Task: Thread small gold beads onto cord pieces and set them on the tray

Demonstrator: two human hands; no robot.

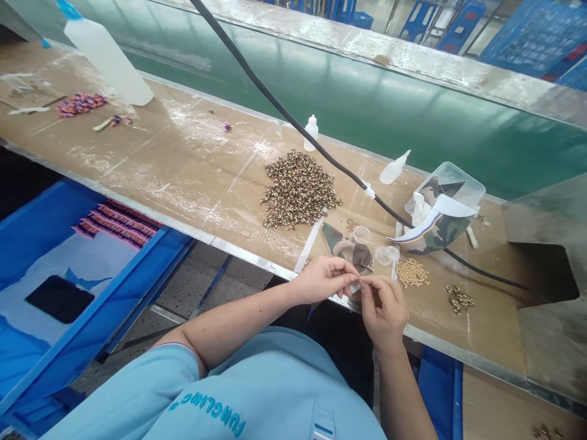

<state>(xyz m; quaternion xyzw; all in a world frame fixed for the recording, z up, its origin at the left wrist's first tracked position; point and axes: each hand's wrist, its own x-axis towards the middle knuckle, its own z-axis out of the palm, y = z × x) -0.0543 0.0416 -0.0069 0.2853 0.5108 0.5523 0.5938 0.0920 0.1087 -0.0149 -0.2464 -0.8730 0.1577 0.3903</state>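
Note:
My left hand and my right hand meet at the table's front edge, fingertips pinched together. Whatever sits between them is too small to make out. Just beyond the fingers lies a piece of camouflage cloth, partly covered by my left hand. Two small clear round cups, a back one and a right one, rest by the cloth. To the right of my right hand are a patch of small tan beads and a few brown-and-gold pieces. A large heap of similar small pieces spreads farther left.
A black cable crosses above the table. Small squeeze bottles and a clear tub with a camouflage visor stand behind. At left are a large white bottle, pink-purple pieces and a blue drawer holding a phone.

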